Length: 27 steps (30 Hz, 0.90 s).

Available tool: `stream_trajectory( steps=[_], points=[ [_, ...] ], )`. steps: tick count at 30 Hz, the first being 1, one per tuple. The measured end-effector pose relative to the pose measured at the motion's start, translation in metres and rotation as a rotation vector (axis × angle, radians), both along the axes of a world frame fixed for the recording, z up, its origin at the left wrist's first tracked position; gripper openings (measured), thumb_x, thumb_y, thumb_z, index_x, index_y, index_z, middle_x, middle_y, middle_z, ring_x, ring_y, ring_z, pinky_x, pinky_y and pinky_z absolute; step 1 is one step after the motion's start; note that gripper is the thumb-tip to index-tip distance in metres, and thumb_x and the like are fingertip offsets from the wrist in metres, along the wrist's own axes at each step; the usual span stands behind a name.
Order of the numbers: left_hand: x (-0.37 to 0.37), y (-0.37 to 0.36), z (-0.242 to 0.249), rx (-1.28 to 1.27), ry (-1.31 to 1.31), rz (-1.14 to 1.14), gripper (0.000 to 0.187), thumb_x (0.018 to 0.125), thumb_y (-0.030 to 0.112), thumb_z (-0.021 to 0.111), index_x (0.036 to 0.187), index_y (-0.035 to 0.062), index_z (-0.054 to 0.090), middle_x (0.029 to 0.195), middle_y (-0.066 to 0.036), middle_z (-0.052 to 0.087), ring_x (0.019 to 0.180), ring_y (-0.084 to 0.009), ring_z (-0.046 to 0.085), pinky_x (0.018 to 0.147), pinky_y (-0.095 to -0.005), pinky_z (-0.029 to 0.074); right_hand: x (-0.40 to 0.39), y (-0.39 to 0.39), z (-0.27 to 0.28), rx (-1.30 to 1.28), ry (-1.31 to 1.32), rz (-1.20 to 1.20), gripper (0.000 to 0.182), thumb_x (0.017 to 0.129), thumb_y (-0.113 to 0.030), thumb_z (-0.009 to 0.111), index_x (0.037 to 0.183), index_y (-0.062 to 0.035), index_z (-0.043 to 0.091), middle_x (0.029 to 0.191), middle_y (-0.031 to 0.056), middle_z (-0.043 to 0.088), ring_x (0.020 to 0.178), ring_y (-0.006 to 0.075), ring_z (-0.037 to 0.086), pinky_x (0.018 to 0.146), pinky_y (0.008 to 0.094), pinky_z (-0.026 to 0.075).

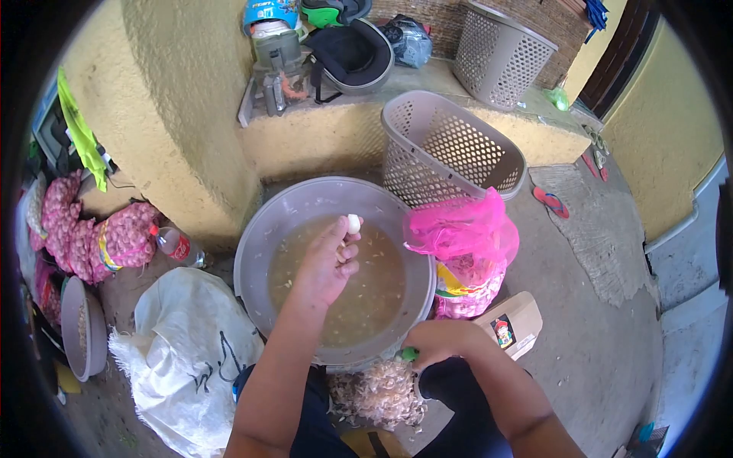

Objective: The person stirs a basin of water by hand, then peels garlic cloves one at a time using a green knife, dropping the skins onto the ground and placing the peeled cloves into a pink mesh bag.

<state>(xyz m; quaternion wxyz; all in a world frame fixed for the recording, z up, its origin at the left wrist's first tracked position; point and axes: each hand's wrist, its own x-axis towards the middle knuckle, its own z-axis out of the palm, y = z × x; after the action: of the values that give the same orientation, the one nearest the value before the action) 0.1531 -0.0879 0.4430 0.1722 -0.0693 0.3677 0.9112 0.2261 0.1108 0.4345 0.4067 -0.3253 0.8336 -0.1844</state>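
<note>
Above the big grey basin [256,229], my left hand [332,256] is closed around a white peeled garlic clove [353,224], which shows at the fingertips. Cloudy water [366,305] with pale bits floating in it fills the basin. Down by the basin's near rim, my right hand [443,340] grips something with a green handle [410,354]; the rest of it is hidden. Just below that hand lies a heap of garlic skins [378,393] between the knees. Right of the basin stands a pink net sack of garlic [469,290].
A tall perforated basket [450,149] stands behind the basin, another basket [500,57] on the ledge beside helmets [355,57]. At left are a white sack [191,343], a cola bottle [179,246] and garlic net bags [126,240]. A brown carton [515,320] lies right.
</note>
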Motion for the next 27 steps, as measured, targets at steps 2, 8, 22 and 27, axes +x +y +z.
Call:
stream_trajectory(
  steps=[2,8,22,27],
  points=[
    [0.001,0.0,0.002,-0.028,0.013,-0.016,0.029,0.086,0.029,0.052,0.098,0.0033,0.054,0.077,0.001,0.048,0.054,-0.003,0.036,0.04,-0.0156,0.027,0.004,-0.005,-0.007,0.096,-0.105,0.062,0.024,0.064,-0.019,0.061,0.081,-0.0012,0.06,0.069,0.0178,0.058,0.067,0.0319,0.058,0.062,0.0389,0.044],
    [0.001,0.004,0.008,-0.116,0.038,-0.059,0.027,0.086,0.023,0.047,0.099,0.0005,0.053,0.077,-0.001,0.051,0.054,-0.0025,0.036,0.04,-0.0159,0.026,0.021,-0.02,-0.031,0.177,-0.01,0.111,0.025,0.061,-0.018,0.062,0.077,0.0009,0.063,0.071,0.0187,0.06,0.07,0.0326,0.059,0.061,0.0402,0.046],
    [0.008,0.008,0.018,-0.263,0.085,-0.111,0.029,0.086,0.022,0.046,0.097,-0.0023,0.056,0.077,-0.003,0.054,0.054,-0.0035,0.037,0.042,-0.017,0.028,-0.022,-0.018,-0.017,-0.135,0.359,-0.761,0.033,0.066,-0.019,0.066,0.093,-0.003,0.057,0.086,0.0189,0.06,0.081,0.0339,0.058,0.07,0.0396,0.046],
    [0.01,0.014,0.011,-0.301,0.072,-0.185,0.019,0.085,0.018,0.05,0.09,0.0013,0.056,0.071,0.0,0.051,0.054,-0.0029,0.039,0.042,-0.0166,0.029,-0.04,-0.024,0.017,-0.769,0.519,-1.004,0.029,0.068,-0.013,0.066,0.094,-0.0032,0.057,0.083,0.0129,0.057,0.078,0.0287,0.057,0.069,0.0347,0.045]
  ],
)
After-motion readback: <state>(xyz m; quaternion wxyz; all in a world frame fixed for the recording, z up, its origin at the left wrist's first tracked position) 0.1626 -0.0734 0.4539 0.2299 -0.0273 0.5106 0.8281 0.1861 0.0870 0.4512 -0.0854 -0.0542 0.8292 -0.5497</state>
